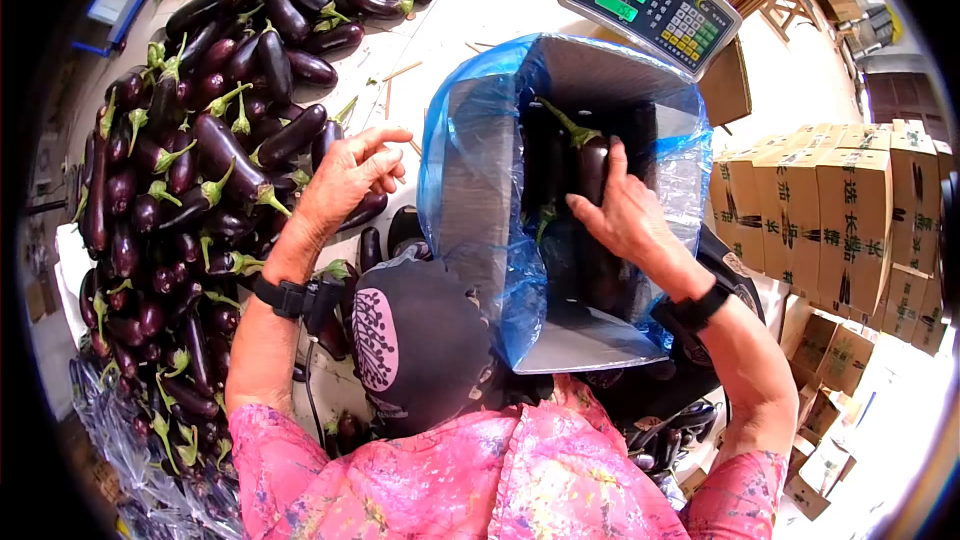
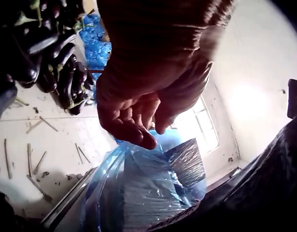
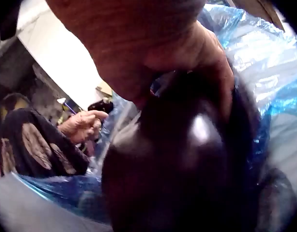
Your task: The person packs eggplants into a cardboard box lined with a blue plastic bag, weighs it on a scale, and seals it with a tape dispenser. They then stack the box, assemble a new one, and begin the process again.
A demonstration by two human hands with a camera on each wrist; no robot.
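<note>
My right hand (image 1: 632, 218) is inside a box (image 1: 478, 155) lined with blue plastic film (image 1: 437, 130). It grips a dark purple eggplant (image 1: 591, 168) with a green stem pointing to the far side. In the right wrist view the thumb and fingers (image 3: 225, 89) wrap the eggplant (image 3: 163, 159), whose glossy body fills the lower middle. More eggplants lie in shadow beneath it. Empty and loosely bent, my left hand (image 1: 350, 178) hovers between the box and a big heap of eggplants (image 1: 235, 145). The left wrist view has its fingers (image 2: 134, 133) overlapping the blue film.
A scale display (image 1: 650, 2) with lit green readouts stands behind the box. Stacked printed cartons (image 1: 850, 200) rise at the right. Stem scraps (image 1: 402, 71) litter the white surface. Clear plastic (image 1: 130, 450) lies along the heap's near left, and a person's dark cap (image 1: 425, 340) fills the near middle.
</note>
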